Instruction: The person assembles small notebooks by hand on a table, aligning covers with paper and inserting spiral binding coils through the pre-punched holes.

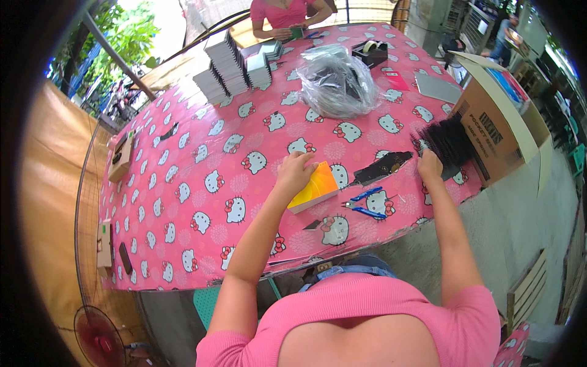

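My left hand (296,173) grips the left side of a small, thick notepad (316,186) with a yellow and orange cover, which lies on the table. Its fingers curl over the pad's far edge. At the right, my right hand (430,165) is closed at the near left edge of a heap of black binding wires (449,144); its fingertips are partly hidden. Between the pad and that hand is a dark, torn-looking patch (383,168). Blue-handled cutting pliers (367,203) lie spread apart just right of the notepad, nearer to me.
A cardboard box (492,125) stands at the right edge behind the wires. Farther off are a clear plastic bag (339,82), a black tape dispenser (370,54) and stacked notebooks (226,67). Across the table, a person in pink (284,18) handles a small green item.
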{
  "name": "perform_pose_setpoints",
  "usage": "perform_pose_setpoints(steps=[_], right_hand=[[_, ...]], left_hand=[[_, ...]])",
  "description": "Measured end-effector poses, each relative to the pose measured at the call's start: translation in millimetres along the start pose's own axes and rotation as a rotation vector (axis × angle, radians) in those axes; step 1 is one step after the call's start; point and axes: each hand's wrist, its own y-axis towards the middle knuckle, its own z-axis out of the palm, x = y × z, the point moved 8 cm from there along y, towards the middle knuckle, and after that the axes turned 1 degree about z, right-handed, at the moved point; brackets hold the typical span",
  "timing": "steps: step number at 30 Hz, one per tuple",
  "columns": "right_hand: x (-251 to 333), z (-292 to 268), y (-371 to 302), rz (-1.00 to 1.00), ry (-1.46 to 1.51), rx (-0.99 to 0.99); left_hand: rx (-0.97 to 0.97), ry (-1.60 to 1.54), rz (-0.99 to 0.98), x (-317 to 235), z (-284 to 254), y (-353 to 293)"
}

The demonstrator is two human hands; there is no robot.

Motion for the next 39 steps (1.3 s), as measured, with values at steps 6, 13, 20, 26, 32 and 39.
perform_pose_setpoints(steps=[6,13,20,26,32,39], right_hand=[[-14.6,5.5,10.4,-0.198,0.099,-0.012],[93.9,1.0,-18.1,-0.359,0.769,0.299],[227.7,-57.9,-85.6,-0.724,0.974,0.382],[236.3,-62.9,-86.0,-0.710,0.965,0.388],[245.2,-47.1,-87.6,-0.692,0.994,0.633],[252.7,-66.6,-94.3,-0.946,0.728,0.387]], left_hand=[[0.446,-0.265,-0.492,24.6,44.0,3.8],[0.045,-0.352,-0.284,27.3,20.6,-5.9],[-0.107,-0.174,-0.056,-37.8,-41.6,-12.0],[-0.242,-0.183,-0.042,-42.1,-47.1,-15.7],[-0.222,-0.181,-0.100,-39.8,-44.3,-19.6],[-0.359,0.050,-0.241,-49.1,-47.4,-30.7]])
